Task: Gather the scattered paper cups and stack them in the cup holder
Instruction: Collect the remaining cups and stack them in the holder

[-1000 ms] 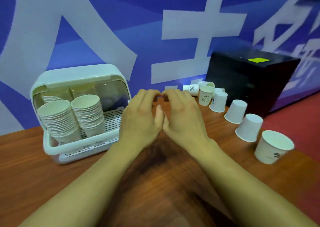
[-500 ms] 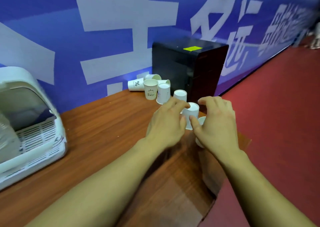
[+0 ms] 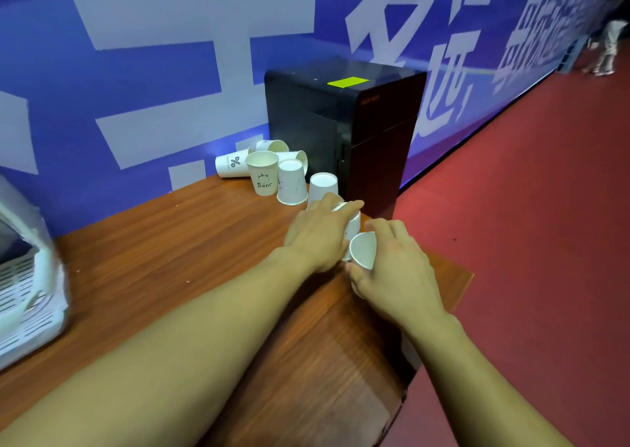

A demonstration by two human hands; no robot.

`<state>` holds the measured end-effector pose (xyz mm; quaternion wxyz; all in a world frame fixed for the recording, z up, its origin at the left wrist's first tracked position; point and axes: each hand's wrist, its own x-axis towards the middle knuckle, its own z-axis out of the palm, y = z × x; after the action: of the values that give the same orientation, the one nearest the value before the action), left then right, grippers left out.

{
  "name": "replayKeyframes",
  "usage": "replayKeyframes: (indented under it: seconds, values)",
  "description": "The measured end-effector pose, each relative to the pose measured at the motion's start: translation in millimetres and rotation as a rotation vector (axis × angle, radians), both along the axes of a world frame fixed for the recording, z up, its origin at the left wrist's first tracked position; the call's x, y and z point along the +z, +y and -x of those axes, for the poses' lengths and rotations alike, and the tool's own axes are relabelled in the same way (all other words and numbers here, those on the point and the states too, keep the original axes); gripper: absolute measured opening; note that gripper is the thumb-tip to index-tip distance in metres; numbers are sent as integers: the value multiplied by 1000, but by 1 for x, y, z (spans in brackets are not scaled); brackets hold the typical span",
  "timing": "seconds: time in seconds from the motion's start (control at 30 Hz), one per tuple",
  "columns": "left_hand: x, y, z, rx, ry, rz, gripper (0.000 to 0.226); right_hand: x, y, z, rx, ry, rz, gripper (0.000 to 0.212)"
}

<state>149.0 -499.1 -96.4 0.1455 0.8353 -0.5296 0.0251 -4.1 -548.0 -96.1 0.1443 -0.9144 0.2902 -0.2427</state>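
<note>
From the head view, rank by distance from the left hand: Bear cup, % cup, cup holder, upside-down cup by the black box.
1. upside-down cup, just beyond the left hand
2. Bear cup, back left
3. % cup, on its side by the wall
4. cup holder, far left edge

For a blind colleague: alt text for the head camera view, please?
At the right end of a wooden table, the left hand grips a white cup from above and the right hand holds a tilted cup. Behind them loose cups sit beside a black box; a white cup holder shows at far left.
</note>
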Motion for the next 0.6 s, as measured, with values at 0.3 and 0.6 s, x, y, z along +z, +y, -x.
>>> replayKeyframes:
  seconds: [0.3,0.6]
  values:
    - [21,55,2,281,202,397,49,9,17,-13,52,-109,-62,56]
    - [52,175,-9,218,405,587,62,43,85,-47,352,-297,-97,49]
